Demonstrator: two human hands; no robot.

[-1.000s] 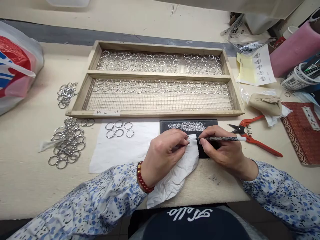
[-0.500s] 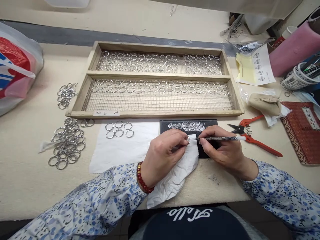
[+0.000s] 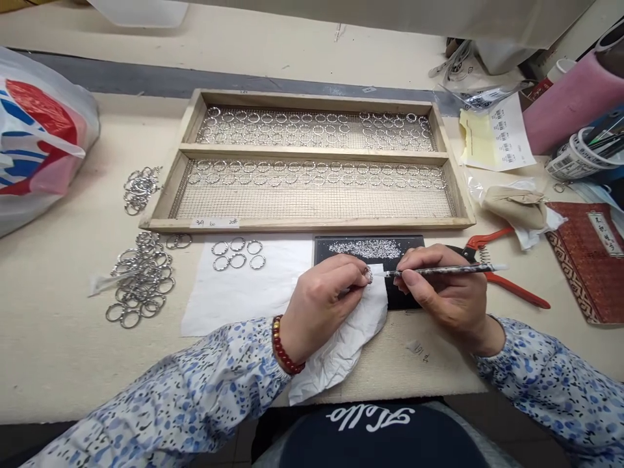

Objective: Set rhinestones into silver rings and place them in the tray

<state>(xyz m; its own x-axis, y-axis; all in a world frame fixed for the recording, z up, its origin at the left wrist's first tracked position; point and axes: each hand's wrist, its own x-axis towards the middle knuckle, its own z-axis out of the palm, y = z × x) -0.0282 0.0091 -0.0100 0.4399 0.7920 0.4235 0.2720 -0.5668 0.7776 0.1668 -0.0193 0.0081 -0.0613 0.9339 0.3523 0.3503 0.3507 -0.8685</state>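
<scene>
My left hand [image 3: 324, 299] pinches a small silver ring [image 3: 369, 276] between thumb and fingertips; most of the ring is hidden. Crumpled white tissue [image 3: 351, 357] hangs beneath that hand. In my right hand [image 3: 446, 296] a slim patterned pencil-like stick [image 3: 458, 269] lies nearly level, its pale tip pointing left, just short of the ring. Below both hands is a black ridged tray [image 3: 402, 300] bearing a heap of tiny shiny stones [image 3: 368, 248]. Several silver rings [image 3: 237, 261] lie in two rows on white paper [image 3: 244, 299] to the left.
A wooden mesh-bottomed frame [image 3: 312, 223] behind the hands holds rows of rings. Loose ring piles [image 3: 143, 286] lie at left, near a plastic bag [image 3: 43, 143]. At right are red-handled pliers [image 3: 519, 290], a red booklet [image 3: 585, 260] and a cup of pens [image 3: 575, 159].
My right hand has shifted slightly right with the stick, and its tip sits a little farther from the ring. My left hand keeps its pinch. The view has shifted slightly.
</scene>
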